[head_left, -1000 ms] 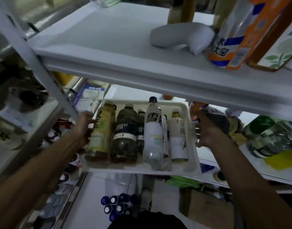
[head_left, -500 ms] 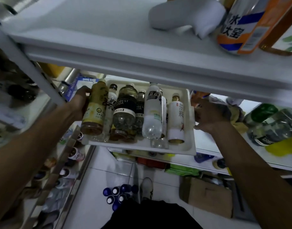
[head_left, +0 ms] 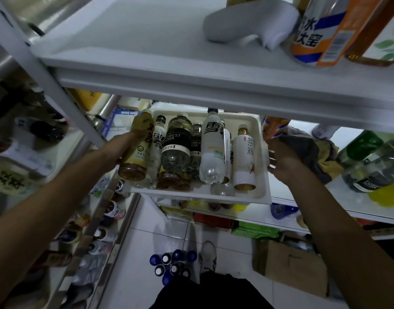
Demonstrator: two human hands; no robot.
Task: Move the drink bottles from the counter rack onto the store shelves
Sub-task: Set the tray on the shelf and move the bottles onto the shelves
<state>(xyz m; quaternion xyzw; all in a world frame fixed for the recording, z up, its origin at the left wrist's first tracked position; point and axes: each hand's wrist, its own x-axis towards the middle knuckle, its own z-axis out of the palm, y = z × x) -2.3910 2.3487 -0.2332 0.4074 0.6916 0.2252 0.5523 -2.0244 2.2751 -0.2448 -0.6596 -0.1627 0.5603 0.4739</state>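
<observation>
White plastic tray [head_left: 240, 117] of slippery, likely heavy drink bottles [head_left: 211, 150] is hanging below the white shelf [head_left: 191, 85]. Right hand [head_left: 285, 161] is gripping its right edge with curled fingers. Left hand [head_left: 116, 152] is hiding its fingers behind a yellow bottle [head_left: 138, 150] at the left edge, so I cannot tell their grip.

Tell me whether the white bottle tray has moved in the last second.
Yes. The tray has gone farther in beneath the upper shelf: its far rim now nearly meets the shelf's front edge, where a wider gap showed before.
</observation>
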